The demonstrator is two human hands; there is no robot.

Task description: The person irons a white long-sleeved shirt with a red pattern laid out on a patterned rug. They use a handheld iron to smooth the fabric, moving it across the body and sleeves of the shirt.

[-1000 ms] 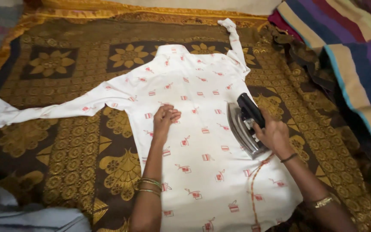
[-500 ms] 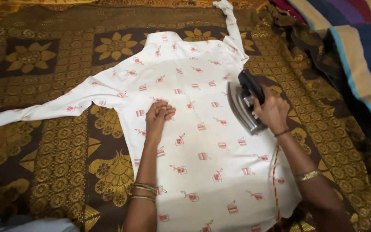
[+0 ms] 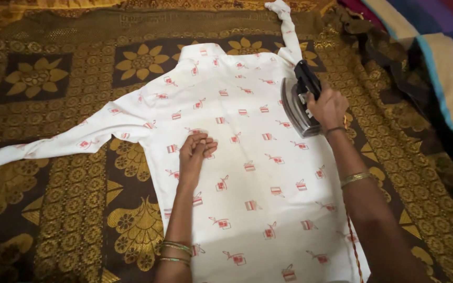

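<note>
Two hands are working over a white shirt [image 3: 247, 173] that is lying back-up and spread flat on a brown and gold patterned cloth [image 3: 74, 173]. The shirt is dotted with small red box-shaped motifs, its collar is pointing to the far edge, and one sleeve is stretching out to the left while the other is running up toward the top. The left hand [image 3: 196, 152] is resting palm down on the shirt's middle, fingers loosely curled together and pressing the fabric. The right hand [image 3: 329, 107] is wrapping closed around the black handle of an iron [image 3: 299, 105], which is sitting on the shirt's right shoulder area. A striped blanket [image 3: 436, 57] in purple, blue and tan is lying just beyond the cloth at the right.
</note>
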